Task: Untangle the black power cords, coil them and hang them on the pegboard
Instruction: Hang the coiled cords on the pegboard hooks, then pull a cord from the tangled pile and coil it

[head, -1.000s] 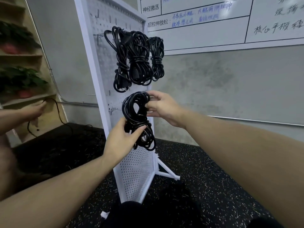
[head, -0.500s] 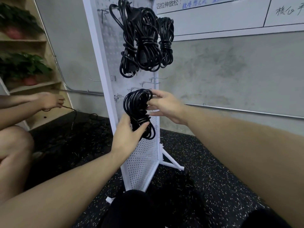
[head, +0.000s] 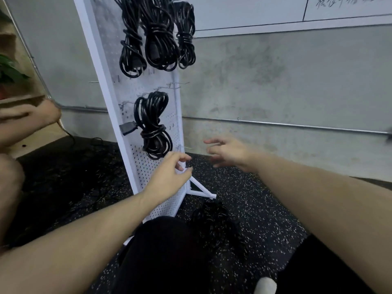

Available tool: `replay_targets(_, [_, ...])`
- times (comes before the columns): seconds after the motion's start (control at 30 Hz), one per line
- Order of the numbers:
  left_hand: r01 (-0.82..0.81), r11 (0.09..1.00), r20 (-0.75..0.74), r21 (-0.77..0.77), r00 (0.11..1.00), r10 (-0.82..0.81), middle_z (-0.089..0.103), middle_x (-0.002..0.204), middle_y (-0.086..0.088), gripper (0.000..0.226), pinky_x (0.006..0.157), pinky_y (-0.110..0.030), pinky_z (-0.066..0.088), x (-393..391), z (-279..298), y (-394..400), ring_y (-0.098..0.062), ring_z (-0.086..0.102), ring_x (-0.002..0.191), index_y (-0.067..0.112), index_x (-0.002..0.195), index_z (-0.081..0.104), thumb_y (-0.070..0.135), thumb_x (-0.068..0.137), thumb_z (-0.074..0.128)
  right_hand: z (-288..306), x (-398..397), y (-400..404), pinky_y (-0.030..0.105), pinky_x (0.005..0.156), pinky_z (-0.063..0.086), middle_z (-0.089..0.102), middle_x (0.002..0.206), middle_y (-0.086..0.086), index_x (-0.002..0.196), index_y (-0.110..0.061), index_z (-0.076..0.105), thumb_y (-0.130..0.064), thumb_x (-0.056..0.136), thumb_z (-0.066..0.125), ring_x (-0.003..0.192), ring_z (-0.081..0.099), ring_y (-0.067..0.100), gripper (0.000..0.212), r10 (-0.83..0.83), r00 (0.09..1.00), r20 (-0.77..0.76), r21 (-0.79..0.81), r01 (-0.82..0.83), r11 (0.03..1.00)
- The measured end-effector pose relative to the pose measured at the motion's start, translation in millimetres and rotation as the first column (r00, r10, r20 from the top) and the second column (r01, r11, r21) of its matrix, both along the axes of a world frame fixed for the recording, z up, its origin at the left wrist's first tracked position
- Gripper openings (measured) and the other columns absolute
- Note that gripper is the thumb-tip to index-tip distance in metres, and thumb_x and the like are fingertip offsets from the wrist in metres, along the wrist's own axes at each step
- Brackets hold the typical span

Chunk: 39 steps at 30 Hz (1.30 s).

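A white pegboard [head: 101, 60] stands upright on the dark floor. Three coiled black cords [head: 158, 37] hang side by side near its top. A fourth coiled black cord [head: 153, 124] hangs from a hook in the second row, its plug sticking out to the left. My left hand [head: 169, 177] is just below that coil with loosely curled fingers and holds nothing. My right hand [head: 229, 153] hovers to the right of the board, fingers spread, apart from the cord.
A pile of loose black cords [head: 214, 217] lies on the speckled floor by the board's white foot [head: 201, 189]. Another person's arm [head: 27, 115] and knee [head: 8, 179] are at the left. A wooden shelf with a plant [head: 10, 71] stands far left. A concrete wall is behind.
Both my hands have let go of the coiled cord, which now hangs by itself on the hook. My hands dropped lower and drew back from the board.
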<state>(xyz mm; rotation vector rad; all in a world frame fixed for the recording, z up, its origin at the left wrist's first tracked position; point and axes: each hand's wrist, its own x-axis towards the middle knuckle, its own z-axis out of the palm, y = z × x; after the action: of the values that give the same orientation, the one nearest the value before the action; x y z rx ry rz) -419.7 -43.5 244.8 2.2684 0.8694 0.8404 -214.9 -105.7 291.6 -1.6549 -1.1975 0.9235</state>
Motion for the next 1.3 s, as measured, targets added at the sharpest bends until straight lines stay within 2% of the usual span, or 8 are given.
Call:
replay_targets(0.1, [0.081, 0.994, -0.083, -0.070, 0.993, -0.087, 0.054, 0.119, 0.014, 0.030, 0.079, -0.019, 0.048, 27, -16, 15, -0.002, 0.060, 0.099, 0.030, 0.125, 0.059, 0.026, 0.096, 0.069, -27, 19, 0, 0.046, 0.089, 0.059, 0.064, 0.110, 0.009, 0.115, -0.023, 0.063, -0.009, 0.098, 0.063, 0.091, 0.065, 0.024, 0.022, -0.070, 0.996, -0.058, -0.059, 0.067, 0.996])
replay_targets(0.27, [0.100, 0.979, -0.208, -0.180, 0.969, -0.137, 0.060, 0.117, 0.012, 0.033, 0.070, -0.022, 0.049, 75, -66, 54, -0.002, 0.063, 0.090, 0.029, 0.128, 0.060, 0.031, 0.096, 0.069, -94, 52, 13, 0.034, 0.066, 0.057, 0.065, 0.100, 0.013, 0.122, -0.017, 0.065, -0.007, 0.097, 0.063, 0.085, 0.063, 0.022, 0.027, -0.136, 0.989, -0.052, -0.165, 0.125, 0.978])
replay_targets(0.47, [0.081, 0.946, -0.397, -0.314, 0.894, -0.208, 0.067, 0.104, 0.006, 0.023, 0.063, -0.023, 0.044, 124, -158, 107, -0.006, 0.061, 0.078, 0.025, 0.111, 0.059, 0.033, 0.093, 0.072, -206, 90, 54, 0.030, 0.067, 0.061, 0.065, 0.101, 0.009, 0.127, -0.016, 0.062, -0.011, 0.099, 0.060, 0.074, 0.064, 0.014, 0.029, -0.181, 0.983, -0.034, -0.405, 0.152, 0.902])
replay_targets(0.7, [0.032, 0.812, -0.540, -0.582, 0.731, -0.416, 0.070, 0.096, 0.000, 0.027, 0.081, -0.036, 0.059, 153, -291, 120, -0.017, 0.067, 0.079, 0.017, 0.114, 0.060, 0.027, 0.092, 0.074, -344, 96, 76, 0.038, 0.075, 0.061, 0.062, 0.111, 0.008, 0.145, -0.020, 0.045, -0.030, 0.102, 0.053, 0.075, 0.064, 0.018, 0.045, -0.046, 0.995, 0.093, -0.748, 0.100, 0.656])
replay_targets(0.93, [0.018, 0.711, -0.575, -0.703, 0.574, -0.583, 0.068, 0.113, -0.007, 0.034, 0.079, -0.030, 0.055, 154, -352, 120, -0.012, 0.062, 0.082, 0.017, 0.123, 0.057, 0.022, 0.094, 0.073, -418, 85, 87, 0.044, 0.085, 0.061, 0.058, 0.118, 0.010, 0.148, -0.016, 0.034, -0.044, 0.096, 0.065, 0.099, 0.070, 0.030, 0.066, -0.111, 0.993, -0.046, -0.836, 0.022, 0.548])
replay_targets(1.1, [0.066, 0.701, -0.526, -0.711, 0.611, -0.592, 0.069, 0.115, 0.001, 0.032, 0.086, -0.024, 0.053, 153, -352, 127, -0.012, 0.066, 0.098, 0.018, 0.123, 0.061, 0.022, 0.094, 0.072, -440, 79, 92, 0.044, 0.082, 0.062, 0.057, 0.125, 0.013, 0.147, -0.014, 0.037, -0.012, 0.091, 0.074, 0.107, 0.065, 0.032, 0.067, -0.271, 0.955, -0.123, -0.776, 0.078, 0.626])
replay_targets(1.2, [0.094, 0.759, -0.488, -0.645, 0.713, -0.503, 0.068, 0.115, 0.003, 0.025, 0.085, -0.018, 0.048, 150, -343, 130, -0.009, 0.063, 0.096, 0.019, 0.116, 0.064, 0.018, 0.093, 0.072, -430, 84, 91, 0.045, 0.081, 0.063, 0.060, 0.114, 0.012, 0.144, -0.007, 0.045, 0.003, 0.090, 0.068, 0.094, 0.066, 0.027, 0.059, -0.276, 0.939, -0.205, -0.724, 0.044, 0.688])
replay_targets(1.3, [0.088, 0.781, -0.397, -0.619, 0.823, -0.407, 0.063, 0.119, 0.002, 0.030, 0.084, -0.017, 0.048, 145, -326, 131, -0.008, 0.062, 0.097, 0.021, 0.118, 0.059, 0.016, 0.092, 0.073, -398, 92, 90, 0.035, 0.074, 0.064, 0.058, 0.105, 0.005, 0.143, -0.019, 0.049, 0.003, 0.092, 0.067, 0.093, 0.066, 0.022, 0.058, -0.261, 0.926, -0.271, -0.671, 0.012, 0.741])
